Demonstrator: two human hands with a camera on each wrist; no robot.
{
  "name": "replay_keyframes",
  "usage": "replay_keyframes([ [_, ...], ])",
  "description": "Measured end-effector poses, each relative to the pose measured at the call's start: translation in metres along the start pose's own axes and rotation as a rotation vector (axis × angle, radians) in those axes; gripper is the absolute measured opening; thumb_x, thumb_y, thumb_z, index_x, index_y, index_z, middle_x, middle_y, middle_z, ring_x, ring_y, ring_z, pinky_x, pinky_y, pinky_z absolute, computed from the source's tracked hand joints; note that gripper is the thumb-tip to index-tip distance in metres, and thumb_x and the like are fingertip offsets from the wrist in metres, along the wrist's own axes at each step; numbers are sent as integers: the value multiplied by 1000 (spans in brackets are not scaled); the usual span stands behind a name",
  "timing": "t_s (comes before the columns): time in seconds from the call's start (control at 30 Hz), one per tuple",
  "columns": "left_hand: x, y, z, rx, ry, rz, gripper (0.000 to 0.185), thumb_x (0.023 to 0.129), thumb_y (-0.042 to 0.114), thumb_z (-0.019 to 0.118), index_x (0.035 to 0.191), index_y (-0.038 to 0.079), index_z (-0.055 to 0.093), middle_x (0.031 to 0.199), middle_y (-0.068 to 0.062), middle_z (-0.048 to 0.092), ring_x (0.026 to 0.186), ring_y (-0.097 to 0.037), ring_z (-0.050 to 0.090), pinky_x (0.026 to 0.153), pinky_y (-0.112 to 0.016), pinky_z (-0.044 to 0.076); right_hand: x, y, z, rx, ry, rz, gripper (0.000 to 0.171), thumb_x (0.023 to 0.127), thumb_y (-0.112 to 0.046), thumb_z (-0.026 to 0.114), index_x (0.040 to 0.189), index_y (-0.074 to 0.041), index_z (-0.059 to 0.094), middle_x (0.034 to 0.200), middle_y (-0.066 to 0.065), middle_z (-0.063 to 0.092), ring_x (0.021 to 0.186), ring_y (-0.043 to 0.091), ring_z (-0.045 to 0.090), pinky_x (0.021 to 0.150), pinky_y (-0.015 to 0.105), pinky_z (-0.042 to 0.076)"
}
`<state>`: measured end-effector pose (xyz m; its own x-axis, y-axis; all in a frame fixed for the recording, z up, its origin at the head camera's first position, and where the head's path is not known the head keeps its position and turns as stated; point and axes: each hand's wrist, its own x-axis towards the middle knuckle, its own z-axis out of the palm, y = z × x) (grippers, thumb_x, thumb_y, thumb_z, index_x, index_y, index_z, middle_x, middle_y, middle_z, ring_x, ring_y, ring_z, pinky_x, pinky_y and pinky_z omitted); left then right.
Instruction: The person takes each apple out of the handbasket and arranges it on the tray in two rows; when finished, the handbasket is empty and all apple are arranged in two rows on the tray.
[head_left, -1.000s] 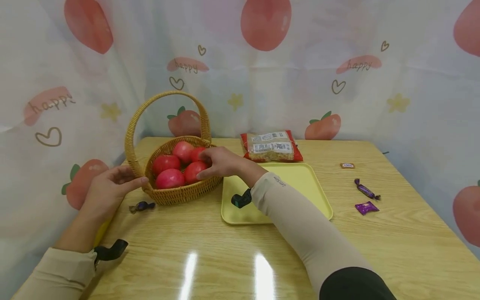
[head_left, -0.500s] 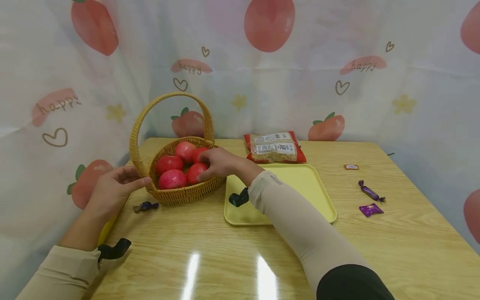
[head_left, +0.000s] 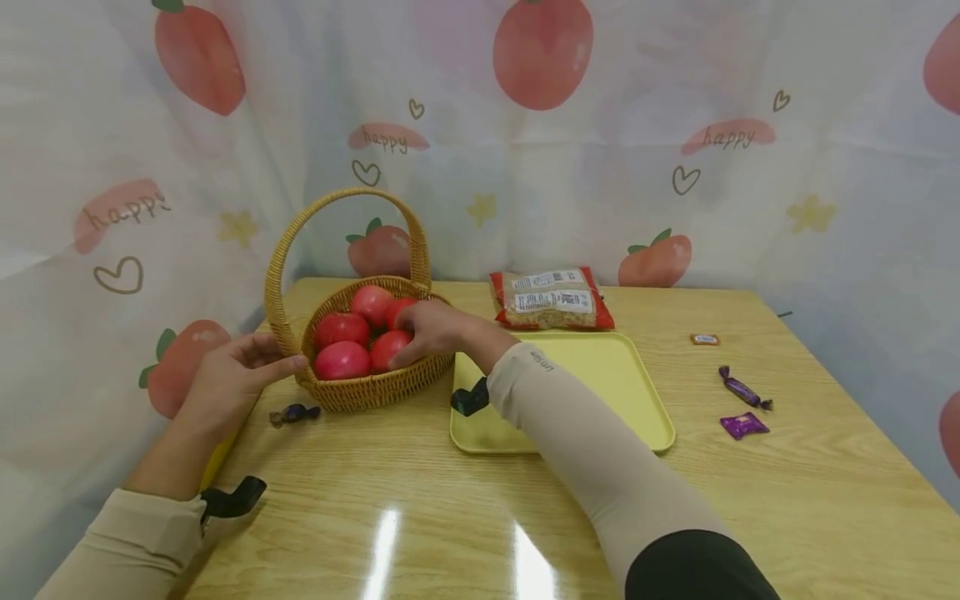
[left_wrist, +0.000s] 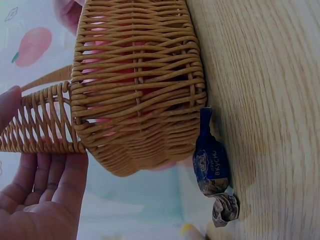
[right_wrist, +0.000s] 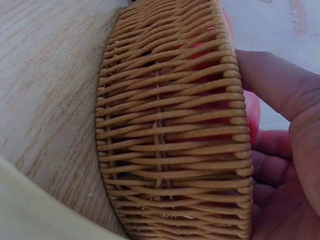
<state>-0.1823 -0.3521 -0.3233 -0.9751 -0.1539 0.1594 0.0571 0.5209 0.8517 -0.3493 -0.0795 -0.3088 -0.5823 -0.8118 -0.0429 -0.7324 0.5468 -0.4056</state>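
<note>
A wicker basket with a tall arched handle holds several red apples. My left hand pinches the lower left part of the handle, thumb on one side and fingers on the other, as the left wrist view shows. My right hand reaches over the basket's right rim. Its thumb and fingers lie round the front right apple; the right wrist view shows the fingers partly hidden behind the rim. Beside the basket's base lies a blue-wrapped candy.
A yellow tray lies right of the basket, under my right forearm. Behind it is a red-ended bag of pale flakes. Toward the right are a small brown-wrapped candy, a purple twist-wrapped candy and a purple packet.
The head view has shifted slightly. My right hand has edged a little left over the front right apple. My left hand stays at the basket handle.
</note>
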Motion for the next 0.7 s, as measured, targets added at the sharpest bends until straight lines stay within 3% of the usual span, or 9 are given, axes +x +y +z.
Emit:
replay_keyframes([
  [0.4, 0, -1, 2, -23, 0, 2, 54, 94, 37, 79, 129, 0, 62, 106, 17, 71, 101, 1, 65, 86, -9, 50, 2, -9, 1, -56, -9, 18, 58, 86, -50, 81, 127, -12, 69, 116, -1, 70, 107, 17, 62, 95, 28, 51],
  [0.7, 0, 1, 1, -1, 2, 3, 57, 94, 39, 78, 131, -1, 62, 105, 17, 71, 100, 0, 65, 85, -8, 50, 3, -1, 9, -44, 54, -17, 65, 87, -50, 79, 138, -12, 64, 131, 2, 67, 118, 18, 59, 104, 30, 49],
])
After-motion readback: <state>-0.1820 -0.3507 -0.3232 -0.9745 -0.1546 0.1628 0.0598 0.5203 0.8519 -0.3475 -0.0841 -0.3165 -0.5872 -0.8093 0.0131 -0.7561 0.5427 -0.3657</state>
